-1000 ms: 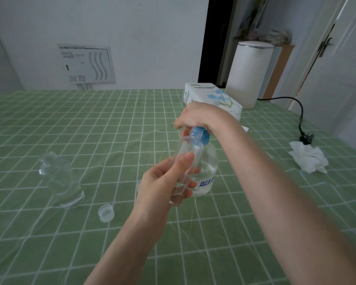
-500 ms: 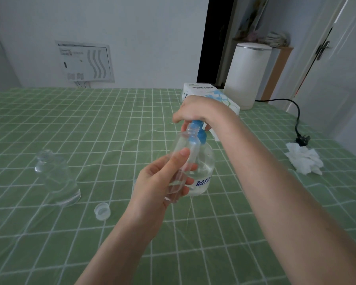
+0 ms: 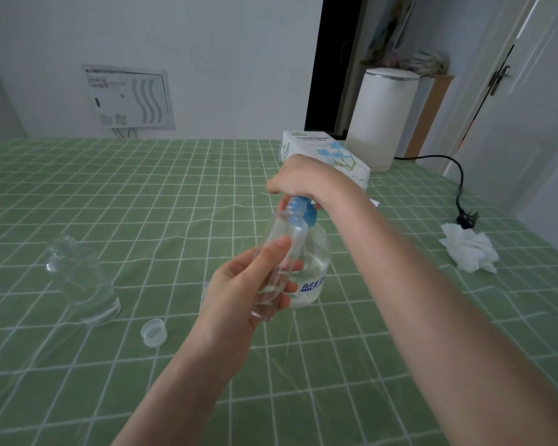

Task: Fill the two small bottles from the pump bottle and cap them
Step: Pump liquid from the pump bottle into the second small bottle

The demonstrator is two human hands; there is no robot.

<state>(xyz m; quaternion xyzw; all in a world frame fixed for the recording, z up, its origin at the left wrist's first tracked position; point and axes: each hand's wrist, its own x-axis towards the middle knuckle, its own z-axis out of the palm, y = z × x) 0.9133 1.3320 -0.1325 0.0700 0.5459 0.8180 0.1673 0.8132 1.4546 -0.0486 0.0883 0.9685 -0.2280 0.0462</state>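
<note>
Nothing moved; left hand (image 3: 239, 294) grips small bottle (image 3: 286, 231); right hand (image 3: 300, 178) presses pump bottle (image 3: 317, 254)

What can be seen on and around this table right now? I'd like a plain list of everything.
pump bottle: one, clear with a blue pump, middle of the table
held small bottle: one, clear, tilted, mouth up at the pump's spout
standing small bottle: one, clear, no cap on, left on the table
cap: one, translucent white, on the table right of the standing bottle
tissue box: one, white with blue flowers, behind the pump bottle
crumpled tissue: one, white, right on the table
black cable: one, plug lying by the tissue
white canister: one, at the table's far edge
tablecloth: one, green with white checks
left hand: one, grips the held bottle
right hand: one, curled over the pump head
</note>
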